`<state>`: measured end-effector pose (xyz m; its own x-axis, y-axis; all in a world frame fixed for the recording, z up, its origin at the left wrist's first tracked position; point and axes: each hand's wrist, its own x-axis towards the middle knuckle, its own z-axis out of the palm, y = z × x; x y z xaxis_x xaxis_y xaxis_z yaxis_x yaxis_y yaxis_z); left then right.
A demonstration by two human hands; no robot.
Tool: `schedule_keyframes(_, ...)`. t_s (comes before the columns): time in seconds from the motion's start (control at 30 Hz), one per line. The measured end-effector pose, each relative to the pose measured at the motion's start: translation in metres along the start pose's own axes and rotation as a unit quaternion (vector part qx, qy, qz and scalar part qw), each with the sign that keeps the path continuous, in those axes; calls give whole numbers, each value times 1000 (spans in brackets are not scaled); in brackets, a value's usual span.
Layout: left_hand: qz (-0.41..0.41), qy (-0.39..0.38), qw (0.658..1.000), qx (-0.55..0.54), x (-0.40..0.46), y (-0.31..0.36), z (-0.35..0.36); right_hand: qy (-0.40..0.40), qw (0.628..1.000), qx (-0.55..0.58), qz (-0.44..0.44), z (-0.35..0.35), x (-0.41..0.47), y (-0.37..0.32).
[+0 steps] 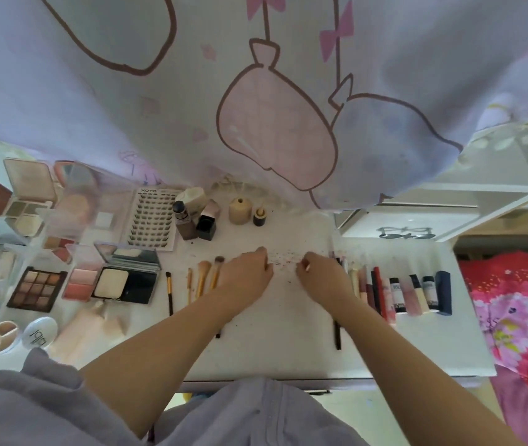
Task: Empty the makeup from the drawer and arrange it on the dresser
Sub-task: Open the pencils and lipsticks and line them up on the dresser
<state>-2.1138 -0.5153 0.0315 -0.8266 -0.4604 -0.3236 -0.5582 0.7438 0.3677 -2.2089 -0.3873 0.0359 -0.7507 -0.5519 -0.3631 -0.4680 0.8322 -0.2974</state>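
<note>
Makeup lies spread across a white dresser top [288,346] as a person leans over it with both bare arms stretched forward. Left hand [246,274] rests knuckles-up near the middle of the surface with its fingers curled under; what it holds, if anything, cannot be told. Right hand [322,278] sits just beside it, fingertips pinching a small pale object [307,268] too small to identify. Reddish specks [283,260] dot the surface between the two hands. Left of the hands lie makeup brushes [203,280] with tan handles, side by side, and a black-handled brush [169,292] apart from them. Farther left are an open black compact [126,280], a pink blush palette [80,280], a nine-pan brown eyeshadow palette [37,289] and a round white compact [40,333] whose lettering cannot be made out clearly. Behind them stands a lash tray [151,217] headed "XOYO". A brown foundation bottle [183,220], a black square bottle [206,225], a cream jar [240,210] and a small dark bottle [259,216] stand at the back. Right of the hands, lipsticks and tubes [398,289] lie in a row, their labels too blurred to read, ending at a navy tube [443,292]. A cartoon-print curtain [275,101] hangs above.
</note>
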Motion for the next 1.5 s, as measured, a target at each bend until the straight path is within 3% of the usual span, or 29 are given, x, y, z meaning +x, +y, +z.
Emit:
schedule_keyframes(0.13,61,-57,995,-60,7,71,32,9,999,-20,50,-34,24,56)
schedule_keyframes(0.23,32,-97,992,-77,14,101,57,-12,997,-64,45,-33,40,66)
schedule_keyframes(0.43,-25,-82,996,-38,27,110,76,-21,987,-160,-1,-21,53,57)
schedule_keyframes(0.53,-51,-78,993,-69,27,111,75,-10,993,-121,-9,-25,52,52)
schedule_keyframes(0.63,-64,-45,983,-166,20,107,62,-26,999,20,-2,-36,48,43)
schedule_keyframes(0.77,-40,-20,928,-369,9,86,33,-123,975,179,-32,-62,33,28)
schedule_keyframes(0.93,-27,-26,910,-414,-9,66,7,-197,920,338,-24,-76,12,9)
schedule_keyframes(1.17,-65,-145,823,-545,-30,37,-7,-209,897,390,-6,-54,-6,-11)
schedule_keyframes(1.27,-98,-204,805,-548,-35,13,-9,-150,877,456,35,-55,-6,-6)
schedule_keyframes(1.33,-159,-198,768,-588,-39,-6,-6,-100,848,515,70,-66,-3,5)
schedule_keyframes(1.37,-192,-182,734,-626,-40,-13,-5,-89,841,528,81,-69,-4,9)
schedule_keyframes(1.43,-229,-145,663,-698,-36,-19,-7,-100,856,499,91,-64,-8,5)
schedule_keyframes(1.47,-230,-130,654,-709,-31,-18,-8,-116,870,469,95,-54,-12,-2)
schedule_keyframes(1.5,-224,-115,672,-697,-25,-16,-10,-129,883,441,101,-41,-15,-11)
